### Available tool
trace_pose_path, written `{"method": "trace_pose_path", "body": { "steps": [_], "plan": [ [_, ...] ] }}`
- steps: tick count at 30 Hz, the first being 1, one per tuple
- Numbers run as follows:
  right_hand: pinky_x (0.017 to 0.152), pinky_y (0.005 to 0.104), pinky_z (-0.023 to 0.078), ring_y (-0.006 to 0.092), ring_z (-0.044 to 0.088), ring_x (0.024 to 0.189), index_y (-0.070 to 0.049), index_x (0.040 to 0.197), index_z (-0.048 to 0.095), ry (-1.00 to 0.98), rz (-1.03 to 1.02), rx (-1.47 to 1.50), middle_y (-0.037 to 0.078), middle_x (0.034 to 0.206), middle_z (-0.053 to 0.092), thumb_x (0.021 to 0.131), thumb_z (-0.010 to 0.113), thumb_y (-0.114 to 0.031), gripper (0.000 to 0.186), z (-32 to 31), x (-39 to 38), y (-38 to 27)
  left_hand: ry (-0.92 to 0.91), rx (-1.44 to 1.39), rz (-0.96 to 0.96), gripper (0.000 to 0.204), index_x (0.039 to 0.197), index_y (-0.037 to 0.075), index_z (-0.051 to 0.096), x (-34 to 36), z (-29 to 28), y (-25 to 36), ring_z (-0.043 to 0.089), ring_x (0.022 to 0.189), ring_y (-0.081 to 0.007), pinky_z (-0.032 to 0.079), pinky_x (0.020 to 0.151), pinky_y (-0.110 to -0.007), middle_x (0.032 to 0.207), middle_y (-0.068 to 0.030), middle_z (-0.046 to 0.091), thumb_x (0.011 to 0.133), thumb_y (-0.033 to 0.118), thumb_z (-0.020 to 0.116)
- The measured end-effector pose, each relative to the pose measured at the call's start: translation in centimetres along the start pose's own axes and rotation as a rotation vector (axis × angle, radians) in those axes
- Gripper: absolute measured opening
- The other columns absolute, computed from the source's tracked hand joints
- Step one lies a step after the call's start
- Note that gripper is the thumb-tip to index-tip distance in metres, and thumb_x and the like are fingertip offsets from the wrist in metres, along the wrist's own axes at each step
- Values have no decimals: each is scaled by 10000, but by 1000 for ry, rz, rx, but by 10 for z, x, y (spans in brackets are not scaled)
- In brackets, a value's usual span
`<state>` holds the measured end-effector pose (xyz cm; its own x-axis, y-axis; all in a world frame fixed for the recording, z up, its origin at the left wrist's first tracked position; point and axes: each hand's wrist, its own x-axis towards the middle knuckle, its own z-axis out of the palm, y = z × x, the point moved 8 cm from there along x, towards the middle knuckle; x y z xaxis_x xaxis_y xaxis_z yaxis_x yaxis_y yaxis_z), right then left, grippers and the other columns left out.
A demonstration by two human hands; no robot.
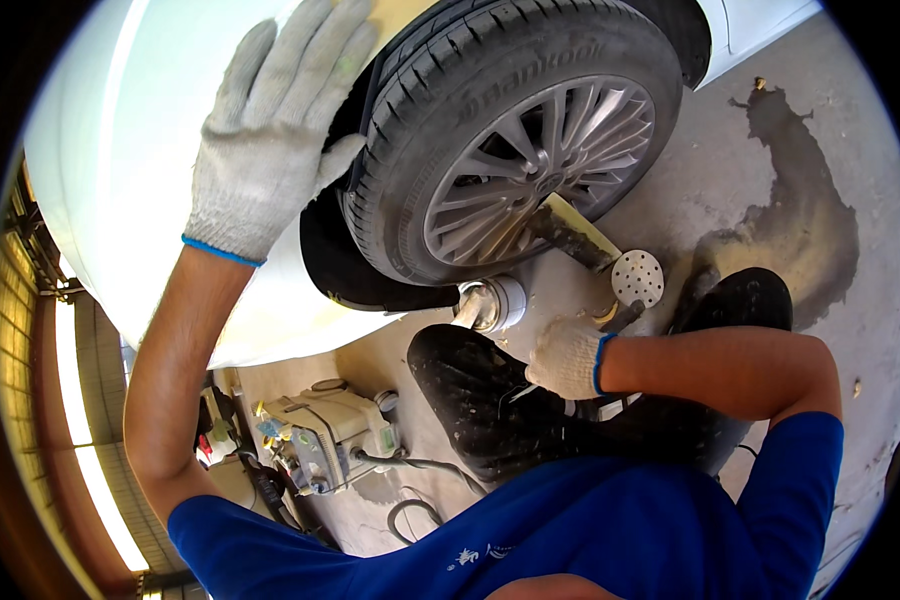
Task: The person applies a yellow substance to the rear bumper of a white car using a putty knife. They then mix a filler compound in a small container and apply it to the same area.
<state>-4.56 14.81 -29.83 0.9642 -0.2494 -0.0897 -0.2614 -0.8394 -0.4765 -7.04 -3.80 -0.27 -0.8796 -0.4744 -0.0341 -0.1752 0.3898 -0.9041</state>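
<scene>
White car panel [135,190]: it curved along the near side of the tyre [420,130], and from where I stood it looked like the thing being worked on, with a pale yellow patch [397,18] beside the fingertips.

Left hand [260,150]: gloved and laid palm-down, it seemed to rest on the panel; its fingers were straight, only a little parted, and had hold of nothing.

Panel to fingers: the surface lay directly beneath them, while the thumb stuck out sideways toward the tyre, near the edge of the wheel arch.

Flat palm: the step seemed to me a check by touch, best done with light, even pressure and long strokes across the patch's border, since a hard push would have dulled the feel of any ridge.

Arch edge: the thumb, I thought, was better held clear of that lip, where the knit could have snagged.

Right hand [570,355]: also gloved, it hung near the knee with its fingers loosely bent; I couldn't tell whether they held anything.

Floor by the wheel: a round pad with holes [638,279] sat beyond the right hand, with a yellow-edged block [580,235] and an open can [510,303] nearby.
</scene>
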Motion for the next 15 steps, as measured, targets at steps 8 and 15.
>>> {"method": "trace_pose_path", "body": {
  "steps": [8,15],
  "plan": [
    [702,460,545,312,707,803,-107,876,721,43,30,1,129,825,713,830,620,-213,153,-9,-14,1,42,-66,-10,922,1500,133,437,-27,1,-1,362,1452,-233,309,1211,-412,1567,-43,400,707,413,816],
    [702,458,561,321,713,830,-102,884,724,16,-12,-9,154,859,717,830,618,-194,150,16,-7,1,144,-31,4,904,1494,140,447,33,-17,12,359,1452,-228,307,1210,-409,1562,-35,406,712,401,817]
  ]
}}
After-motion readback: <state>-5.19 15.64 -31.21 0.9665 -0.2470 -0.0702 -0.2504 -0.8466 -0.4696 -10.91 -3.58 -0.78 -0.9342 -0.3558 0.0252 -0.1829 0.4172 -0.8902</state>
